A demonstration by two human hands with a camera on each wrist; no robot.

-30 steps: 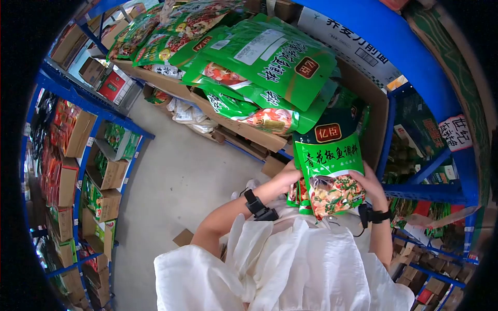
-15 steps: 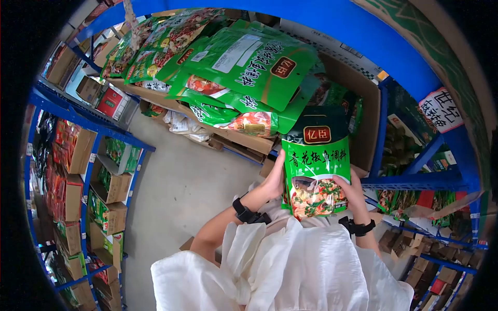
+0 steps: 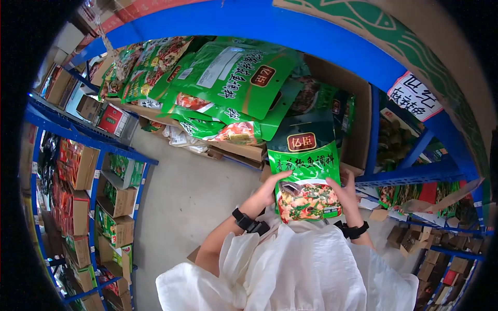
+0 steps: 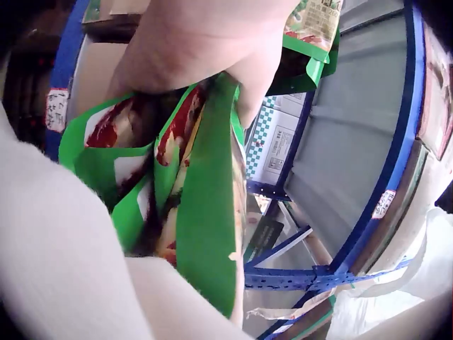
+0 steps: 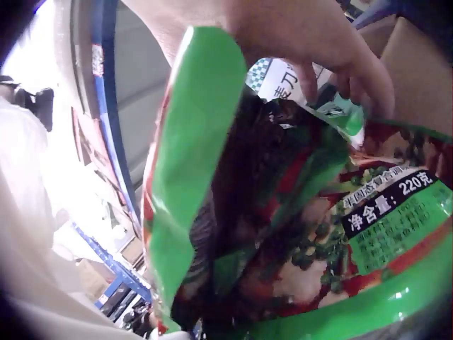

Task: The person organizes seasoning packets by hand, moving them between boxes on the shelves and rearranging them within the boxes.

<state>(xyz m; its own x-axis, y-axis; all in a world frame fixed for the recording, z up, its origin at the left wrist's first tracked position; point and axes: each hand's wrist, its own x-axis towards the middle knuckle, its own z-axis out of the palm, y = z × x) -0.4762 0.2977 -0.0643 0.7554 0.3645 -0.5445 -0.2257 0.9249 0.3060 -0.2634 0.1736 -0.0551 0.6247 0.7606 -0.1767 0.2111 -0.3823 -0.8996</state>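
Note:
In the head view, a green seasoning pouch [image 3: 303,160] with a fish-dish picture is held upright in front of the white shirt. My left hand [image 3: 265,192] grips its left side, thumb across the front. My right hand [image 3: 346,197] grips the right side, thumb on the picture. The left wrist view shows several green-edged pouches [image 4: 205,212] stacked together under the left hand [image 4: 212,49]. Close up in the right wrist view, a pouch bottom [image 5: 318,262] with a weight label lies below the right hand [image 5: 297,42]. Right behind the held pouches stands a cardboard box [image 3: 363,124] of similar pouches.
More green pouches [image 3: 233,78] lie piled across the boxes on the blue shelf [image 3: 249,20]. A handwritten sign [image 3: 415,96] hangs on the frame at right. Shelves of boxed packets [image 3: 109,176] stand at left, past the grey floor [image 3: 181,192].
The held pouches have shifted left in the head view as the view turned. The left thumb now lies over the front pouch; earlier that hand was at its side. Both hands keep their hold.

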